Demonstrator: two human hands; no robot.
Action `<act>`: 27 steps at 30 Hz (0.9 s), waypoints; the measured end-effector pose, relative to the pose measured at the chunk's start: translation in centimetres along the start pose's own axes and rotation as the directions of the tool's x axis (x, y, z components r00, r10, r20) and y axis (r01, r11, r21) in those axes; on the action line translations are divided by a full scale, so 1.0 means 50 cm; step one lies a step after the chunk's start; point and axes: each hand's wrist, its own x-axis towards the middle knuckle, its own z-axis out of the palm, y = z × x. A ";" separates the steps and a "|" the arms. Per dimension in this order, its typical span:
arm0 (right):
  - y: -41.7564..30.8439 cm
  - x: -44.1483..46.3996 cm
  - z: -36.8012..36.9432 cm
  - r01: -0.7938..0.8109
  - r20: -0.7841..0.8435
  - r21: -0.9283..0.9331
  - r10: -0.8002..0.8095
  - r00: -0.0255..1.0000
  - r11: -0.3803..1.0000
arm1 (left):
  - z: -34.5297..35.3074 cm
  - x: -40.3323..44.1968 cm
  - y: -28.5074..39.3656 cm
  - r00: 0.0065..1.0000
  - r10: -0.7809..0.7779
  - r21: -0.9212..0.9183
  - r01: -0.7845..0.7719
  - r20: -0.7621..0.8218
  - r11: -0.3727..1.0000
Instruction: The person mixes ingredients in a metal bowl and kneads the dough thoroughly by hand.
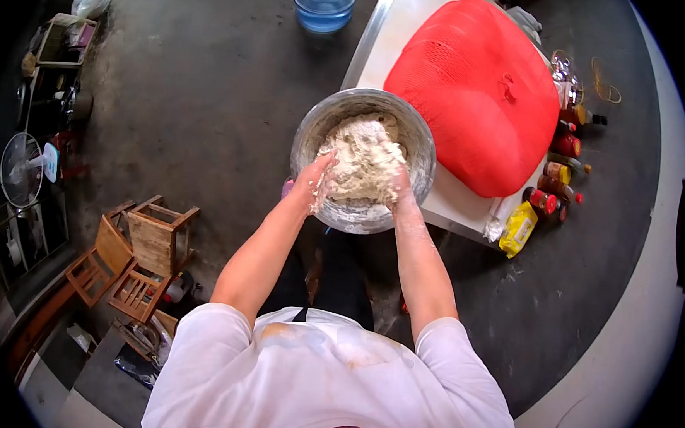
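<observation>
A round metal bowl (pixel 421 148) with flour-smeared walls holds a lumpy, pale dough (pixel 361 157). At the left side of the dough, my left hand (pixel 319 182) reaches into the bowl, its fingers pressed around the sticky mass. Opposite it, my right hand (pixel 398 187) is closed on the dough's right side, somewhat blurred. Flour and bits of dough coat both hands and the right forearm. The fingertips of both hands are partly hidden in the dough.
A white table (pixel 382 42) beyond the bowl bears a large red mesh cover (pixel 481 89). Bottles and jars (pixel 561 175) and a yellow packet (pixel 518 229) line its right side. A blue water jug (pixel 324 8) stands at the top, wooden stools (pixel 155 239) at the left.
</observation>
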 end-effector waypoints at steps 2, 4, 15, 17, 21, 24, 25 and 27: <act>-0.069 -0.049 0.036 0.024 -0.016 0.560 -0.019 1.000 0.828 | 0.006 0.000 -0.023 0.999 -0.040 -0.020 0.040 0.024 0.999; -0.088 -0.087 0.040 0.099 -0.025 0.632 -0.107 0.994 0.769 | 0.015 -0.009 -0.043 0.994 -0.114 -0.059 0.113 -0.001 0.992; -0.109 -0.106 0.121 0.200 -0.199 0.734 -0.076 0.977 0.649 | 0.116 -0.081 -0.120 0.925 -0.234 0.168 0.190 0.299 0.967; -0.105 -0.104 0.126 0.241 -0.196 0.656 -0.148 0.970 0.715 | 0.150 -0.089 -0.127 0.955 -0.010 0.081 -0.015 0.296 0.997; -0.097 -0.112 0.131 0.296 -0.199 0.558 -0.221 0.955 0.775 | 0.167 -0.075 -0.139 0.953 0.284 0.138 -0.297 0.104 0.945; -0.093 -0.118 0.136 0.322 -0.197 0.509 -0.256 0.946 0.798 | 0.156 -0.041 -0.124 0.983 0.183 0.152 -0.180 -0.004 0.972; -0.089 -0.119 0.137 0.327 -0.197 0.496 -0.262 0.945 0.805 | 0.155 -0.035 -0.124 0.983 0.185 0.150 -0.181 -0.007 0.972; -0.076 -0.122 0.138 0.341 -0.204 0.479 -0.275 0.939 0.809 | 0.159 -0.026 -0.117 0.968 0.227 0.163 -0.208 -0.109 0.965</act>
